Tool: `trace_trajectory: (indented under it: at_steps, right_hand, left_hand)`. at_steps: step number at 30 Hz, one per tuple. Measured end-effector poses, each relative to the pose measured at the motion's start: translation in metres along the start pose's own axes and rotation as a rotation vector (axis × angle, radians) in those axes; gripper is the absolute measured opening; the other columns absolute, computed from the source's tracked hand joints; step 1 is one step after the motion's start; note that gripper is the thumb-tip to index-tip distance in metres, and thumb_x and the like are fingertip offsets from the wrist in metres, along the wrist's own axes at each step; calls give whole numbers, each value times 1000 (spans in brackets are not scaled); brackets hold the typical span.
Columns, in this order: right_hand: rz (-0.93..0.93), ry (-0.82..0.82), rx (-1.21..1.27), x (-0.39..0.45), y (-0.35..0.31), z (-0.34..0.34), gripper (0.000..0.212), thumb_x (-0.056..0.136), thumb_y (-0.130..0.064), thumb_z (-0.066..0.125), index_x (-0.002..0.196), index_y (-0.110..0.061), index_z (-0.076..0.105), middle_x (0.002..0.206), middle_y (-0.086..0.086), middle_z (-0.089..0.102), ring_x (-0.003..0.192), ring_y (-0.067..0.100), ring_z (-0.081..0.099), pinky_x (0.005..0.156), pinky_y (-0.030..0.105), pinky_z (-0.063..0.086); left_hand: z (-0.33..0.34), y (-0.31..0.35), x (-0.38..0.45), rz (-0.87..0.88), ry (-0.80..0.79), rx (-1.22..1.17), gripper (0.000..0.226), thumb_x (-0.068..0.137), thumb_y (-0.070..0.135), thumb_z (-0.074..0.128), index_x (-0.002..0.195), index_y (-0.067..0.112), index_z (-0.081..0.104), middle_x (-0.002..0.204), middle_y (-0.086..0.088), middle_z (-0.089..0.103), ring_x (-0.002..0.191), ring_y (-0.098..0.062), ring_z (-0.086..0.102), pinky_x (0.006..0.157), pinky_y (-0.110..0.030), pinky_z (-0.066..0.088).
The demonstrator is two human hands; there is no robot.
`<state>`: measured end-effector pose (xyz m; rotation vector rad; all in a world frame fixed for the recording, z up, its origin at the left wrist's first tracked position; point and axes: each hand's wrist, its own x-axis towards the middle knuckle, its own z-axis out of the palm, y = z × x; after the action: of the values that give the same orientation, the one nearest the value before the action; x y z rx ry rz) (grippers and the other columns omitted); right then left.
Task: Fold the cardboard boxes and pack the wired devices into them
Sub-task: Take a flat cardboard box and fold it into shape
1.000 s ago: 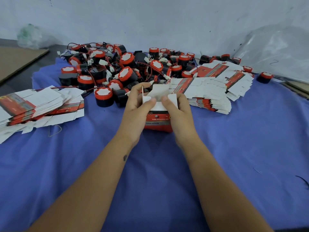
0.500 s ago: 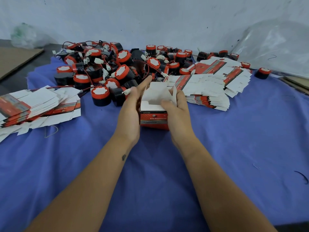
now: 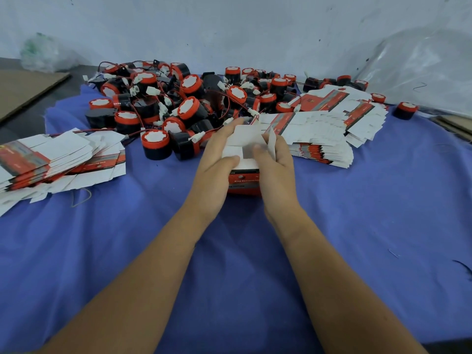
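Small red-and-white box stands on the blue cloth, mid-table, white top flaps partly folded. Left hand grips its left side, thumb pressing a flap down; right hand grips the right side, thumb on the flaps too. Heap of black-and-red wired devices just behind. 2 stacks of flat boxes: 1 far left, 1 behind-right. Clear plastic sheet at back right
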<state>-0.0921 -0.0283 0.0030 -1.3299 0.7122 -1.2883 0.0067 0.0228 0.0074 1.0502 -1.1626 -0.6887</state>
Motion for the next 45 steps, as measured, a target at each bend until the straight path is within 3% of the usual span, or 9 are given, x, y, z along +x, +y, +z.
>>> trace_trajectory:
  at_steps: [5, 8, 15, 19, 25, 29, 34, 41, 45]
  right_hand:
    - [7, -35, 109, 2, 0, 0, 19, 93, -28, 57, 94, -41, 71, 96, -13, 72, 90, 4, 67, 74, 26, 56]
    - [156, -101, 332, 4, -2, 0, 35, 93, -50, 49, 107, -30, 73, 111, -2, 73, 102, 17, 69, 77, 33, 57]
    - [188, -142, 294, 8, 2, -2, 38, 90, -16, 44, 112, -32, 70, 121, 5, 68, 112, 30, 64, 86, 45, 57]
    - [174, -169, 300, 9, -1, -3, 49, 86, -4, 39, 121, -27, 64, 125, 4, 66, 110, 28, 64, 74, 34, 56]
    - [133, -281, 354, 8, -2, -6, 59, 84, 6, 33, 122, -28, 62, 116, -4, 70, 105, 23, 66, 79, 35, 57]
    - [108, -277, 315, 7, -3, -6, 51, 81, 6, 36, 111, -23, 65, 120, 8, 65, 98, 25, 64, 69, 32, 56]
    - [93, -284, 315, 7, -2, -5, 51, 76, 8, 37, 103, -27, 64, 109, 1, 68, 92, 24, 64, 67, 32, 55]
    - [113, -244, 181, 2, -5, -3, 10, 78, -19, 53, 75, -24, 62, 89, 1, 63, 84, 21, 59, 67, 35, 51]
    - [16, -162, 42, 0, -6, -3, 27, 68, -2, 54, 81, -25, 56, 96, 6, 63, 86, 20, 58, 67, 37, 52]
  left_hand:
    - [3, -1, -1, 32, 20, -13, 56, 86, 9, 42, 126, 46, 55, 134, 21, 54, 128, -4, 50, 105, -31, 45]
    - [-2, -1, 4, -52, 142, -117, 38, 94, 18, 44, 118, 43, 58, 123, 13, 64, 108, -3, 64, 84, -24, 53]
    - [-4, -4, 13, -248, 192, -143, 35, 102, 11, 42, 128, 27, 58, 125, -5, 64, 99, -17, 67, 67, -26, 55]
    - [-5, -3, 12, -204, 214, -151, 39, 99, 4, 42, 110, 38, 59, 112, 6, 69, 87, -8, 69, 64, -23, 54]
    - [-5, -3, 11, -166, 231, -119, 48, 95, 1, 44, 102, 47, 58, 102, 7, 70, 83, -10, 69, 64, -26, 55]
    - [-4, 1, 8, -108, 210, -98, 54, 93, 1, 44, 91, 52, 60, 113, -6, 66, 90, -21, 66, 68, -34, 56]
    - [-5, -1, 8, -86, 192, -95, 52, 93, 2, 45, 89, 51, 61, 105, 0, 67, 85, -16, 66, 66, -32, 55]
    - [-6, -2, 6, -133, 149, -162, 23, 90, 17, 48, 77, 26, 64, 83, 10, 68, 76, -6, 66, 59, -26, 53]
    - [-5, -2, 5, -15, 191, -14, 31, 79, 5, 51, 88, 32, 62, 96, 6, 67, 87, -8, 63, 70, -25, 54]
